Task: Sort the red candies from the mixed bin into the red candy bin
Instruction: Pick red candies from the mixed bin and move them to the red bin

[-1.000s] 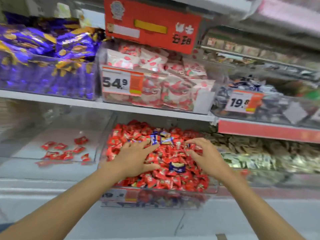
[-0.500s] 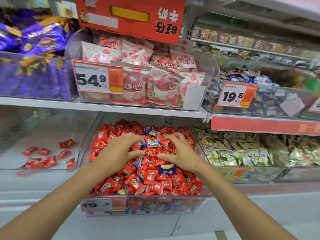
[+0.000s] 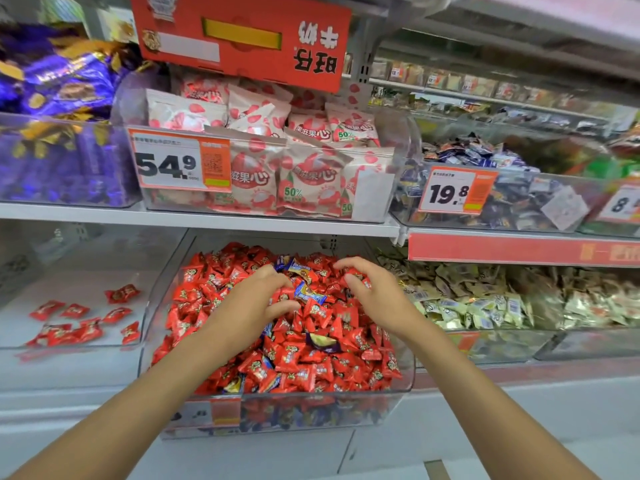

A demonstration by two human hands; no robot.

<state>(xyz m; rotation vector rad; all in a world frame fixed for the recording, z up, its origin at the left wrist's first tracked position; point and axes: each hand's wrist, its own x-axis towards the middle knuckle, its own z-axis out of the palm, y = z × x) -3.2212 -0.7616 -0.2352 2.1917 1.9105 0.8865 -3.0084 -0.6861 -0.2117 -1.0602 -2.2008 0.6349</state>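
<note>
Hands: two, both over the middle of the mixed bin (image 3: 313, 412), forearms bare.
Left hand (image 3: 252, 306): fingers bent down into the heap, thumb opposed, red candies (image 3: 311, 368) pinched between them.
Right hand (image 3: 377, 296): fingers arched and slightly apart, tips on the heap; whether it grips anything cannot be told.
Red candies: far too many in the mixed bin to count. About nine more lie loose in the red bin (image 3: 69, 271) on the left, some overlapping.
Blue candies (image 3: 308, 295): at least five show among the red, with others likely buried.
Price tags: three. "54.9" (image 3: 180, 164) and "19.8" (image 3: 455, 192) are on the upper bins; the third (image 3: 623, 204) is cut off at the frame edge, only "8" legible.
Sign (image 3: 242, 38): one, red, overhead, its characters upside down.
Pouches (image 3: 311, 181): white with red fruit, marked "50%".
Hard to read: the mixed bin's own front tag (image 3: 207, 412) is blurred, and the purple packs (image 3: 62, 84) at upper left have illegible print.
</note>
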